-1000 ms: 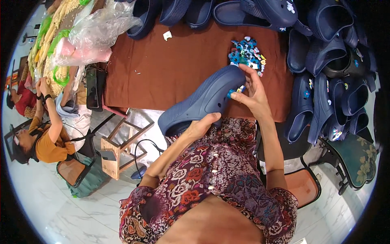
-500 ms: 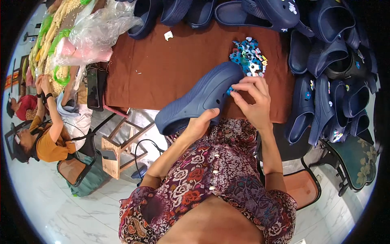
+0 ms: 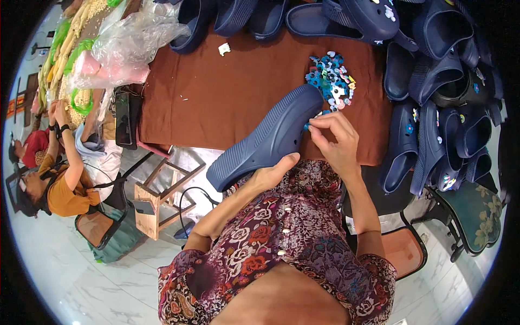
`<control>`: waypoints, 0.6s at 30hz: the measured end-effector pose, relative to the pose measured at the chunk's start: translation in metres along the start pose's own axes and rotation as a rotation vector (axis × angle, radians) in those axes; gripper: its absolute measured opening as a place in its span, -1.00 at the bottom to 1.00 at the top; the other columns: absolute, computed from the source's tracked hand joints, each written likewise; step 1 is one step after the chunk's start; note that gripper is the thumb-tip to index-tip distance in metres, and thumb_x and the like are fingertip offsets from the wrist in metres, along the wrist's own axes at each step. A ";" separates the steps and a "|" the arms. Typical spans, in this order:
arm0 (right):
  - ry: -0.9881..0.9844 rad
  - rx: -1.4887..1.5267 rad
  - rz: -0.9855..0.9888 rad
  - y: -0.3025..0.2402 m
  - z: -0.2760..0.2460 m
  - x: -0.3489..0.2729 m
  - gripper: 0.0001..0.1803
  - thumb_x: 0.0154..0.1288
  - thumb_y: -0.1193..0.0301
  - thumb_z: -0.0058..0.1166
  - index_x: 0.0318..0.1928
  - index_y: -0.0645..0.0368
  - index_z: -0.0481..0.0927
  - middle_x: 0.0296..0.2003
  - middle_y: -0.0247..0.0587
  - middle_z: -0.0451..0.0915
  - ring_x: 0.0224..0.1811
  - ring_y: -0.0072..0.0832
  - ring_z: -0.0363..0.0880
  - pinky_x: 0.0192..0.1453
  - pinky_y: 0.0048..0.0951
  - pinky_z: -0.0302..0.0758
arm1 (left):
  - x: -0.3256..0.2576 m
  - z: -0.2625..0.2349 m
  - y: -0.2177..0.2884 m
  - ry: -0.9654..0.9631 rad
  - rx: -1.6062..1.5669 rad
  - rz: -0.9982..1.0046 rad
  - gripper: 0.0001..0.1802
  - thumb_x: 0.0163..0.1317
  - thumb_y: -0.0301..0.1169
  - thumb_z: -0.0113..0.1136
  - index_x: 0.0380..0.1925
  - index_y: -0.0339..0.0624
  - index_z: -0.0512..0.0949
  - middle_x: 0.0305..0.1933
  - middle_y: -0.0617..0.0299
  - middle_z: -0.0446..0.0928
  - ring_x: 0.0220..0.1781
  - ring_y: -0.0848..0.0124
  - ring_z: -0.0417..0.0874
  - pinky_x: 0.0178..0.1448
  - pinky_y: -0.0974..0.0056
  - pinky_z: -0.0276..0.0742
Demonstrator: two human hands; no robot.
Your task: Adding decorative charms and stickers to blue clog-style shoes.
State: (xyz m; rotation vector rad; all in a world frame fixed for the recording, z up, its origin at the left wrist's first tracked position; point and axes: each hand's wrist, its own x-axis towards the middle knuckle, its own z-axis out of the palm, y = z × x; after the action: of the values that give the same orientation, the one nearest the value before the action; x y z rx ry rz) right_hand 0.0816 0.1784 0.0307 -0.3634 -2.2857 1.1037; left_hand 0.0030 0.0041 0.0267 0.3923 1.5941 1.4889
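Observation:
A navy clog point(image 3: 265, 135) slants across my lap and the near edge of the table, its ribbed sole side turned partly up. My left hand point(image 3: 275, 172) grips it from below, thumb along its side. At the clog's right side, near its holes, my right hand point(image 3: 337, 140) pinches a small blue shoe charm point(image 3: 307, 127) between thumb and forefinger. The charm is at the clog's upper; whether its stem sits in a hole is hidden. Beyond the toe lies a pile of shoe charms point(image 3: 331, 76), mostly blue, some white and coloured.
Navy clogs point(image 3: 428, 132) crowd the right side, some with charms attached, and others point(image 3: 235, 16) line the far edge. On the brown cloth point(image 3: 216, 97) sits one white piece point(image 3: 223, 49). Clear plastic bags point(image 3: 135, 40) lie at left. Another person point(image 3: 70, 181) works farther left.
The clog has rolled in my left hand, showing more of its ribbed sole. My right hand has dipped slightly, keeping the blue charm against the clog's side.

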 end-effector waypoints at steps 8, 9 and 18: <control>0.033 0.608 0.620 0.011 0.012 -0.013 -0.92 0.24 0.59 0.26 -0.25 0.27 0.64 -0.34 -0.40 0.64 -0.27 -0.73 0.58 -0.18 -0.65 0.53 | 0.003 0.001 -0.004 -0.018 -0.030 -0.064 -0.51 0.22 -0.35 0.21 0.12 -0.34 0.43 0.02 0.09 0.49 0.05 0.29 0.49 0.17 0.18 0.44; 0.036 0.607 0.619 0.012 0.014 -0.014 -0.92 0.24 0.59 0.26 -0.25 0.27 0.64 -0.34 -0.40 0.64 -0.27 -0.73 0.58 -0.18 -0.65 0.53 | 0.003 0.001 -0.004 -0.021 -0.030 -0.063 -0.51 0.22 -0.35 0.21 0.12 -0.34 0.43 0.02 0.09 0.49 0.05 0.29 0.49 0.17 0.18 0.44; 0.015 0.946 0.990 0.015 0.016 -0.015 -0.86 0.30 0.45 0.25 -0.19 0.19 0.61 -0.34 -0.35 0.64 -0.36 -0.68 0.57 -0.21 -0.61 0.56 | 0.006 0.000 -0.023 -0.034 -0.024 -0.156 -0.46 0.29 -0.27 0.17 0.21 -0.34 0.41 0.17 0.14 0.47 0.19 0.36 0.46 0.32 0.23 0.34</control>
State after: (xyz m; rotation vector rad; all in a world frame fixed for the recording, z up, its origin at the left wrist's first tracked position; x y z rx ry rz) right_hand 0.0842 0.1708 0.0053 -1.1085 -1.2360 2.4347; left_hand 0.0071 0.0030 0.0036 0.2716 1.5428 1.3749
